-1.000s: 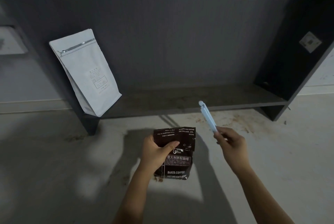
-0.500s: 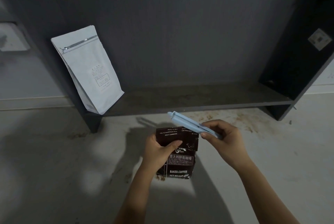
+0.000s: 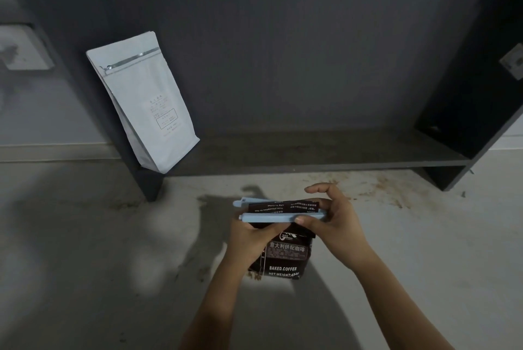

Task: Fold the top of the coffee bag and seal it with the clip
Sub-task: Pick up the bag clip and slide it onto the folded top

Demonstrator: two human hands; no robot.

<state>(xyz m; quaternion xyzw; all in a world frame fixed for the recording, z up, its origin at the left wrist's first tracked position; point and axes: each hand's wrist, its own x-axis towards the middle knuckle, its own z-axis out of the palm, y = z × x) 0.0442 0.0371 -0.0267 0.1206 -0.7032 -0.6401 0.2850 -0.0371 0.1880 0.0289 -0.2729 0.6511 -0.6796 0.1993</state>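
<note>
Clip (image 3: 278, 218) straddling coffee bag (image 3: 285, 259) fold, hands gripping both

The left hand (image 3: 252, 236) covers the left side of the coffee bag (image 3: 287, 260), and the right hand (image 3: 329, 221) hides the clip's (image 3: 278, 218) right end. Whether the clip's two bars have closed on the folded top is unclear. The label on the pale bag (image 3: 147, 100), up and left of the coffee bag, is too small to read. Both forearms run off the bottom edge.

A single head-worn wide-angle view looks forward and down, close above the left hand (image 3: 249, 239) and right hand (image 3: 331, 225), with the dark shelf (image 3: 311, 151) beyond them
</note>
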